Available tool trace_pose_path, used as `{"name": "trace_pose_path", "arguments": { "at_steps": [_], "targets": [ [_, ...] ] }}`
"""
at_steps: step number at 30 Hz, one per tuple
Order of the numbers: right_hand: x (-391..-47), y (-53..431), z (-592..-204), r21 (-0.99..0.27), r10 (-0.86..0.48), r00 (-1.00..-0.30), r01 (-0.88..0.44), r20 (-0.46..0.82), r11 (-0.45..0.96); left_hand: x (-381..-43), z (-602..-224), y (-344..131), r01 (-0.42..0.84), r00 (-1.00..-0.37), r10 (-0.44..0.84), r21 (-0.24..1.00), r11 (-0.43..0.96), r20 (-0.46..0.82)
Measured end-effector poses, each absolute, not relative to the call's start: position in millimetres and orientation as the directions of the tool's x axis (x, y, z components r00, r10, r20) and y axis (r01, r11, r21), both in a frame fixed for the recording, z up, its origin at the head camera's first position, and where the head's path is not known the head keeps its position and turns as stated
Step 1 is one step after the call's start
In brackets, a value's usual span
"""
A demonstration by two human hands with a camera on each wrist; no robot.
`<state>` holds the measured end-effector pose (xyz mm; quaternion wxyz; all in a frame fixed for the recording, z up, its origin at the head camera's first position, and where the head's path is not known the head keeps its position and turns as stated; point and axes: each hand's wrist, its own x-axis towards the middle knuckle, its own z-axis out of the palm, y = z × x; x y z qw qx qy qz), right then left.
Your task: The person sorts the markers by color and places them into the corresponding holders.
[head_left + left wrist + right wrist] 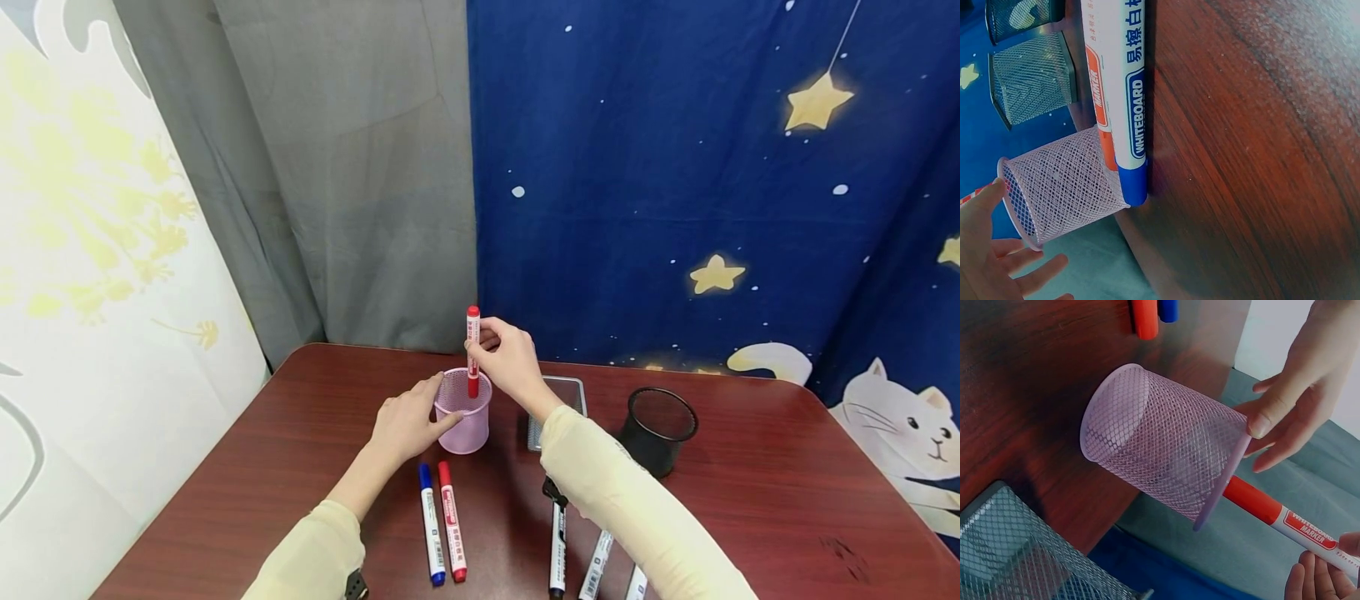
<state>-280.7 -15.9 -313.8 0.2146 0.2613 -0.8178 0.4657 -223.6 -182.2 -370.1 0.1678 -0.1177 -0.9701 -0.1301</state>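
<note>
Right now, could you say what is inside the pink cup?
Only the held red marker shows, its end at the rim, which hides how deep it reaches.

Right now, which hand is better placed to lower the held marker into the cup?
Probably the right hand: it pinches the red marker, lower end at the mouth of the pink cup; the left hand touches its rim.

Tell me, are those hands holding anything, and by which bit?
The right hand pinches the upright red marker by its white barrel. The left hand touches the rim of the pink mesh cup.
</note>
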Motion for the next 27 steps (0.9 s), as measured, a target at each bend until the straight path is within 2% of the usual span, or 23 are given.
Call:
{"name": "trace_pose_path", "arguments": {
  "at_steps": [14, 27],
  "targets": [
    [-279, -14, -333, -0.662, -0.236, -0.796, -0.598, 0.558, 0.452, -224, -369, -180, 0.260, -0.924, 0.179, 0.212, 0.942, 0.338],
    [-279, -8, -337, -0.667, -0.201, -0.768, -0.632, 0.608, 0.396, -223, -368, -181, 0.252, -0.924, 0.170, 0.209, 0.945, 0.343]
  ]
}}
